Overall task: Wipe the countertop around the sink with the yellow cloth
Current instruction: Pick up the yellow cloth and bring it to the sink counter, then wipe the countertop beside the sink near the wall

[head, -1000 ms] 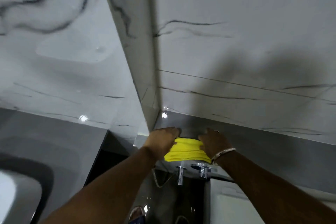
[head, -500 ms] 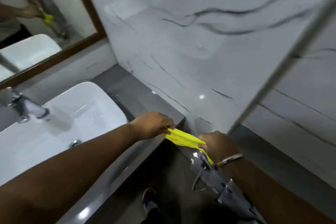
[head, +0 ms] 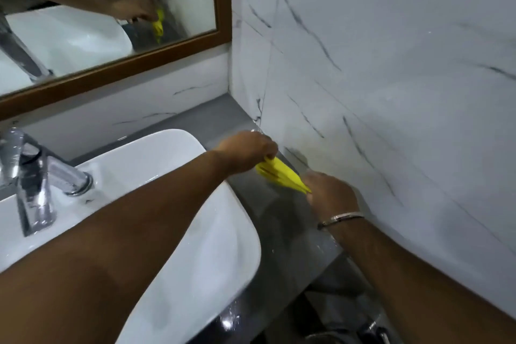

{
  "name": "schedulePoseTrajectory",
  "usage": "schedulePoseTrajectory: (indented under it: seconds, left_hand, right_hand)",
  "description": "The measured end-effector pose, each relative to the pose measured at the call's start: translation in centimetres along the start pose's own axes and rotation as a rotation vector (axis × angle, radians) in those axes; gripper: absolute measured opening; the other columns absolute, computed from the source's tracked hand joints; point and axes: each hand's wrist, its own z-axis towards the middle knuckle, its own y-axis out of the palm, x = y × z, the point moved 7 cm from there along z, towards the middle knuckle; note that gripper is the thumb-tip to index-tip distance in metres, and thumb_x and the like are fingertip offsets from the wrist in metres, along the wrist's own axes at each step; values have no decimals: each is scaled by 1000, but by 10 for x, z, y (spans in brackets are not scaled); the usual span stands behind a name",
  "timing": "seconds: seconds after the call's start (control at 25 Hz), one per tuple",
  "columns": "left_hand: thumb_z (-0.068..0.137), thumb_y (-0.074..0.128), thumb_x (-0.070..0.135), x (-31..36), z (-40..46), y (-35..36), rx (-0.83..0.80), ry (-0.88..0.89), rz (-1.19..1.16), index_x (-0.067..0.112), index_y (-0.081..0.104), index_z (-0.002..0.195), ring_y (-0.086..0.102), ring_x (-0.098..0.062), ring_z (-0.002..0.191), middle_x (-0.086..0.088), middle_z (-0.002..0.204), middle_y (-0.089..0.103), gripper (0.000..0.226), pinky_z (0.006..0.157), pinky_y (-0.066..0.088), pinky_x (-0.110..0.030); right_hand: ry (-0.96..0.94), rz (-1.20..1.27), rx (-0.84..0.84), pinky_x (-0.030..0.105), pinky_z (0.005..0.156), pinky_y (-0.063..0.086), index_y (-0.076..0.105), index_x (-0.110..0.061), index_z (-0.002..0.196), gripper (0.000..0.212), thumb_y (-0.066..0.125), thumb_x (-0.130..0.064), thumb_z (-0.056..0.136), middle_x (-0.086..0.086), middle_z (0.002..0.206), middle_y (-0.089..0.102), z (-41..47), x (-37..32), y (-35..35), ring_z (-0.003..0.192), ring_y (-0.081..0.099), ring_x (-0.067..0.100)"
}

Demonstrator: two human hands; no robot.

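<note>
Grey countertop right of sink: yellow cloth stretched above it, left hand and right hand pinching opposite ends.

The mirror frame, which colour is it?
Brown, like wood; the mirror frame shows in the head view.

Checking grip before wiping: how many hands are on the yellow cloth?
2. The left hand pinches the yellow cloth's far end; the right hand holds its near end.
</note>
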Motion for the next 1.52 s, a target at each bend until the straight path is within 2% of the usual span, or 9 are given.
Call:
schedulePoseTrajectory:
  seconds: [0.12, 0.24, 0.36, 0.56, 0.8, 1.04, 1.28, 1.44, 1.52]
  left_hand:
    - [83, 63, 13, -41, 19, 26, -76, -58, -36, 21, 66, 99, 61, -30, 98, -7, 106, 67, 19, 71, 40, -32]
    - [86, 66, 20, -52, 6, 59, -412, -104, -80, 19, 67, 113, 57, -27, 112, -6, 120, 63, 27, 86, 42, -32]
    - [92, 55, 36, -52, -8, 30, -215, -183, -94, 25, 67, 114, 59, -25, 109, -2, 119, 66, 27, 86, 44, -33]
    - [84, 41, 61, -52, -85, -11, 330, -320, -112, 16, 57, 130, 50, -31, 129, -11, 137, 57, 66, 108, 32, -51]
    - [83, 32, 77, -56, -115, 38, 221, -443, -160, 3, 7, 152, -8, -28, 149, -14, 162, -2, 104, 120, 6, -51]
    - [83, 41, 68, -57, -110, 40, 300, -420, -238, 6, 12, 153, -9, -25, 149, -9, 163, 4, 97, 121, 6, -50]
    - [81, 46, 66, -59, -109, 41, 312, -413, -211, 4, 18, 151, -6, -26, 149, -10, 162, 10, 98, 120, 8, -50]
    - [82, 46, 64, -57, -108, 38, 279, -423, -210, 6, 18, 151, -6, -25, 149, -11, 162, 10, 95, 120, 9, -51]
    - [82, 43, 66, -55, -108, 35, 257, -428, -213, 6, 19, 151, -6, -25, 149, -11, 162, 11, 95, 120, 10, -52]
  right_hand:
    - [-118, -22, 7, 49, 73, 56, 58, -9, 120, 46, 50, -6, 75, 21, 123, 61, 35, -3, 36, 95, 64, 42]
    - [-269, -84, -223, 50, 81, 53, 46, -6, 132, 53, 40, -22, 82, 30, 137, 45, 16, -11, 96, 114, 55, 44]
    - [-127, -152, -545, 46, 108, 31, 18, -18, 146, 71, 50, -44, 89, 16, 157, 3, -5, 2, 136, 142, 15, 33]
    - [-269, -180, -171, 47, 77, 56, 54, -20, 119, 51, 39, -45, 77, 17, 129, 58, 22, -7, 107, 106, 63, 36]
    - [-467, -274, -203, 51, 93, 50, 34, -19, 137, 58, 32, -40, 84, 12, 144, 44, 61, -27, 149, 128, 45, 38]
    - [-247, -102, -77, 54, 101, 39, 30, -9, 139, 64, 29, -26, 78, 21, 147, 35, 136, -25, 144, 132, 37, 43]
    - [-447, -26, -105, 52, 111, 26, 29, -24, 142, 65, 19, -32, 79, 12, 155, 19, 242, -98, 148, 140, 22, 37]
    - [-939, 212, -148, 38, 113, 29, 27, -16, 143, 57, 25, -8, 87, -3, 155, 21, 70, -94, 156, 141, 21, 19]
    - [-915, 1, 42, 30, 114, 18, 23, -26, 144, 73, 44, -14, 75, -8, 155, 22, -15, -65, 151, 140, 21, 16]
